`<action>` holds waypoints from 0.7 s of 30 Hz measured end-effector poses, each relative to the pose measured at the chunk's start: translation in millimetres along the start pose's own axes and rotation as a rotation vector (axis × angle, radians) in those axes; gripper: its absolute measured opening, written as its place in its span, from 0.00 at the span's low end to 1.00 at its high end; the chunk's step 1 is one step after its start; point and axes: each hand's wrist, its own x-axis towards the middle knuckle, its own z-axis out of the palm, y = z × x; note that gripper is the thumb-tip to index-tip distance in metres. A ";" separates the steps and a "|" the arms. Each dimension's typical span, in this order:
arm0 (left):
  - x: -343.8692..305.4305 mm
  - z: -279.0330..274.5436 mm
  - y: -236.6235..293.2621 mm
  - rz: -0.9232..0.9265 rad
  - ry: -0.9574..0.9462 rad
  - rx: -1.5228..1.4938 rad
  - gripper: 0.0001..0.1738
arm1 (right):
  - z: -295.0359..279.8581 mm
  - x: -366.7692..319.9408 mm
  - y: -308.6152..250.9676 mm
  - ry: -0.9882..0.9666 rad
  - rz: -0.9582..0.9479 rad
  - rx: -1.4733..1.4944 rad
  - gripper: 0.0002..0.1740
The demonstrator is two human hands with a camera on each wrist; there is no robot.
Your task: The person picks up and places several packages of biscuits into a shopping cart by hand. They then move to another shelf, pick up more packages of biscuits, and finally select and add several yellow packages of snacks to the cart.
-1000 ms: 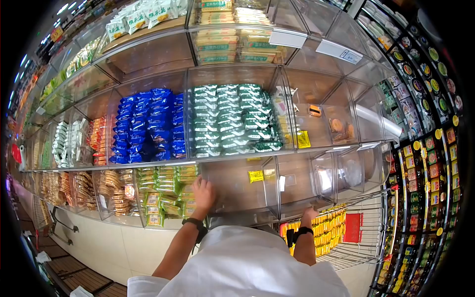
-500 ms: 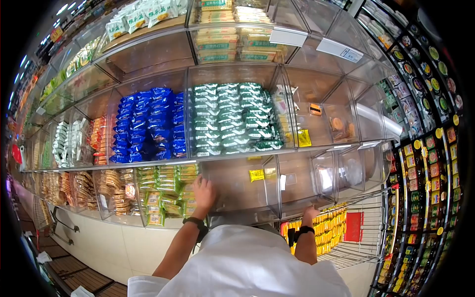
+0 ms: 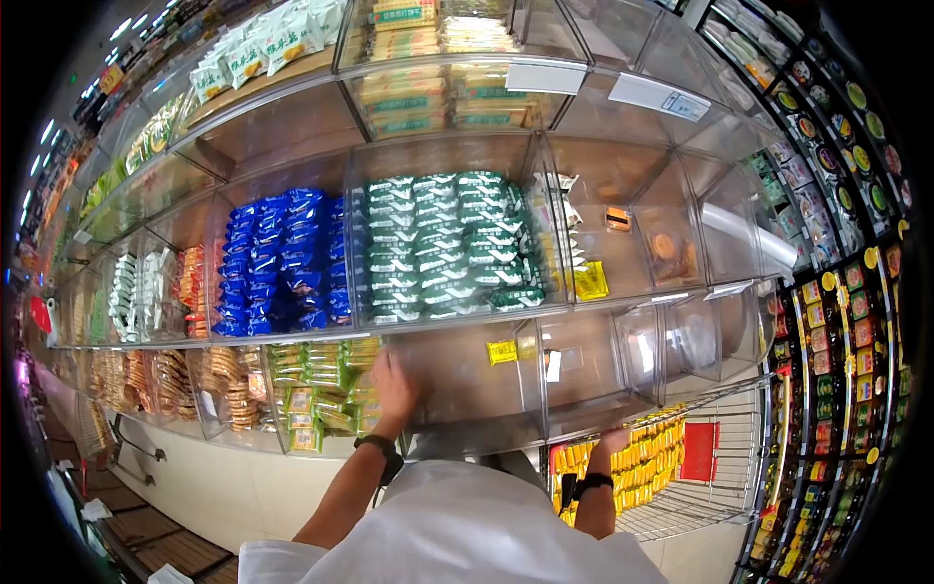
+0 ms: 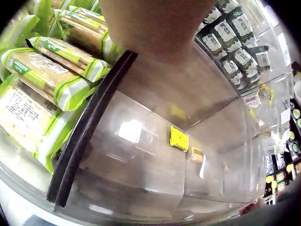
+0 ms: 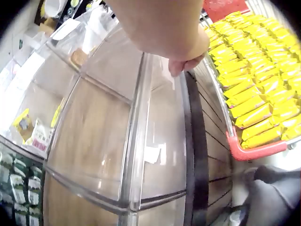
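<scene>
In the head view my left hand (image 3: 393,389) is at the left end of a clear plastic bin (image 3: 457,389), beside green-and-white biscuit packs (image 3: 326,370). The left wrist view shows it only as a blur above a dark-edged divider (image 4: 96,125); I cannot tell what its fingers hold. My right hand (image 3: 611,450) is at the bin's front edge, above a shopping cart. From the right wrist, its curled fingers (image 5: 178,66) grip the clear front panel (image 5: 162,122). A small yellow packet (image 4: 179,138) lies inside the lower bins.
A metal cart (image 3: 744,457) holds rows of yellow packets (image 5: 254,94). On the shelf above, blue packets (image 3: 282,258) and green-and-white packets (image 3: 443,243) stand stacked. Shelves of packaged goods (image 3: 846,360) rise at the right.
The head view has shifted slightly, with the upper shelves moving left and the lower bins a little down. Both hands stay at about the same places on the bin.
</scene>
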 end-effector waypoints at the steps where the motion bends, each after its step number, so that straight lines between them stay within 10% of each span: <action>1: -0.4 0.7 0.2 -0.010 -0.012 0.018 0.31 | -6.8 -10.0 -9.8 0.064 0.032 0.032 0.34; 3: -0.3 -1.9 3.5 -0.021 -0.067 0.074 0.33 | -37.0 -10.6 13.6 0.099 0.021 -0.113 0.29; 4: 0.7 -2.5 5.6 -0.026 -0.093 0.101 0.34 | -57.1 13.2 47.4 -0.019 -0.204 -0.973 0.24; 5: 1.3 -1.6 5.9 -0.045 -0.142 0.081 0.34 | -67.4 15.2 64.7 -0.123 -0.309 -1.225 0.23; 9: -0.8 3.1 2.7 -0.083 -0.233 0.028 0.32 | -78.8 5.2 118.6 -0.458 -0.482 -1.118 0.26; 13: -0.9 6.7 0.5 -0.106 -0.234 -0.003 0.30 | -52.8 -46.4 60.3 -0.128 -0.090 -1.176 0.40; 21: -0.8 -0.1 -3.4 -0.007 -0.229 -0.042 0.29 | -47.3 -91.7 73.7 -0.413 -0.234 -1.422 0.29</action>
